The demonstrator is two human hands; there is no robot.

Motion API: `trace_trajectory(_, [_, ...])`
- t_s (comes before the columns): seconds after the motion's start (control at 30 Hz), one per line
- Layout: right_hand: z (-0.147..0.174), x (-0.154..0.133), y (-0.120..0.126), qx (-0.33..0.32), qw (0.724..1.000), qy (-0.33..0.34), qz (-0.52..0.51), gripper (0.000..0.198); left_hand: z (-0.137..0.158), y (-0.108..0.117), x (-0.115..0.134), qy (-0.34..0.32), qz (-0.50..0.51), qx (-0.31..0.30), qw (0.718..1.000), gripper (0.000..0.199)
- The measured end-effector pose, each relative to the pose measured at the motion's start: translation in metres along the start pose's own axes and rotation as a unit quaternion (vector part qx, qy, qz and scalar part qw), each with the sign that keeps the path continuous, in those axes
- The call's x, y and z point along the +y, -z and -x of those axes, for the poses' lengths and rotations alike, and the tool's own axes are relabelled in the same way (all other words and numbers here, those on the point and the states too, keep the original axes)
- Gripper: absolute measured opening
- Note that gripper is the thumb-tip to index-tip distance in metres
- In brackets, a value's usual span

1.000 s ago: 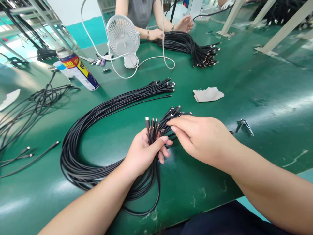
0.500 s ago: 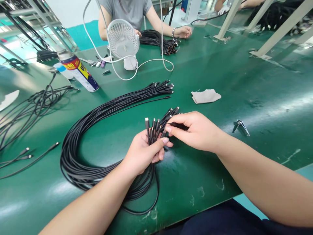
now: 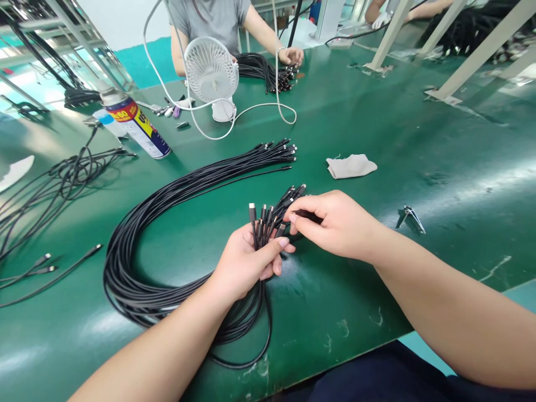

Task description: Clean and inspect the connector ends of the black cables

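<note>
My left hand [image 3: 247, 259] is closed around one end of a bundle of black cables [image 3: 138, 218], which loops across the table to the left. Several cable connectors [image 3: 268, 215] fan out above my left fingers, and one connector [image 3: 280, 229] leans by the thumb. Just to the right, my right hand [image 3: 330, 226] pinches a slim black tool [image 3: 307, 215], largely covered by the fingers; its exact kind is not clear. The right fingertips are close to the connectors, slightly apart from the one at the thumb. More cable ends [image 3: 295, 192] lie behind the right fingers.
Beyond the bundle are a spray can [image 3: 140, 125], a white fan [image 3: 211, 72] with a looping white cord, and a pale cloth piece [image 3: 352, 166]. Nail clippers [image 3: 411, 219] lie at right, loose cables [image 3: 62, 178] at left. Across the table a co-worker's hand [image 3: 291, 56] is near another cable bundle [image 3: 268, 72].
My right fingertips have drawn back slightly from the connector by my left thumb, leaving it uncovered. My left hand keeps its grip. The co-worker's hand has moved left, nearer their bundle.
</note>
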State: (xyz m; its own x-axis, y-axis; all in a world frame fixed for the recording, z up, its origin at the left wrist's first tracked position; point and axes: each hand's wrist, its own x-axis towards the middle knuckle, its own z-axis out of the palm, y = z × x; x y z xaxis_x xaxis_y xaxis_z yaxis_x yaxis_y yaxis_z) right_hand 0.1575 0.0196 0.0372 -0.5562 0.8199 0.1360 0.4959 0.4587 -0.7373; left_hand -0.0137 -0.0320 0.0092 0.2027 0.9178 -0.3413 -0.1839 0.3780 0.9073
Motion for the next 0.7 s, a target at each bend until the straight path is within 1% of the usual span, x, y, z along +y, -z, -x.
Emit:
trace_trajectory(0.13, [-0.002,0.002,-0.007,-0.019,0.999,-0.044,-0.005,0.021,0.000,0.001,0.000,-0.004,-0.003,-0.003,1.000,0.023])
trace_trajectory(0.2, [-0.003,0.004,-0.012,-0.030,0.998,-0.039,-0.026,0.020,0.000,0.001,-0.001,-0.005,0.002,-0.001,1.000,0.027])
trace_trajectory(0.27, [-0.003,0.005,-0.016,-0.026,0.999,-0.013,-0.030,0.019,0.000,0.000,-0.003,-0.011,0.014,0.002,1.000,0.031])
trace_trajectory(0.37, [-0.002,0.007,-0.017,0.002,1.000,0.009,0.016,0.020,0.000,0.000,-0.007,-0.020,0.040,0.011,0.999,0.033])
trace_trajectory(0.5, [-0.002,0.010,-0.014,0.026,0.996,0.004,0.083,0.022,-0.001,0.003,-0.010,-0.016,0.071,0.022,0.997,0.033])
trace_trajectory(0.6, [-0.002,0.011,-0.013,0.030,0.992,-0.008,0.125,0.022,-0.001,0.006,-0.008,-0.003,0.079,-0.019,0.997,0.033])
trace_trajectory(0.67, [-0.001,0.009,-0.013,0.057,0.988,-0.004,0.143,0.020,-0.001,0.008,-0.006,0.006,0.066,-0.053,0.996,0.035])
trace_trajectory(0.7, [0.000,0.008,-0.013,0.076,0.988,0.002,0.136,0.018,-0.001,0.009,-0.005,0.008,0.058,-0.063,0.996,0.035])
